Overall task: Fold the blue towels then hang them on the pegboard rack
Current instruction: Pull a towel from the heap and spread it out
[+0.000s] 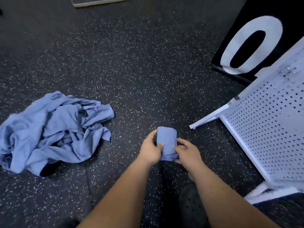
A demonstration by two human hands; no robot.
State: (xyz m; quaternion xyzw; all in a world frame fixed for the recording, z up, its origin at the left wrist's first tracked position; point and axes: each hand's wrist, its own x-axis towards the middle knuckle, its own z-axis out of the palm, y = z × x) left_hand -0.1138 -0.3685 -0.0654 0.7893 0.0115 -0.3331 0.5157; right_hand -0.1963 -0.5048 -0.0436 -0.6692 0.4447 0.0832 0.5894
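While both hands pinch it, we see the folded towel [167,142] low in the view over the speckled floor [131,63]: left hand [150,151] grips its 9 o'clock edge with the thumb on top, right hand [186,155] curls round the 3 o'clock edge. We judge the fold on this one about done: tight packet, layered ends at 6 o'clock. Pile of unfolded blue towels [52,129] at 9 o'clock, well apart, so most of the task is left. White pegboard rack [269,129] at 3 o'clock, near. Next, we think: carry the packet to 3 o'clock and hang it without the layers springing open; we can't make out a hook
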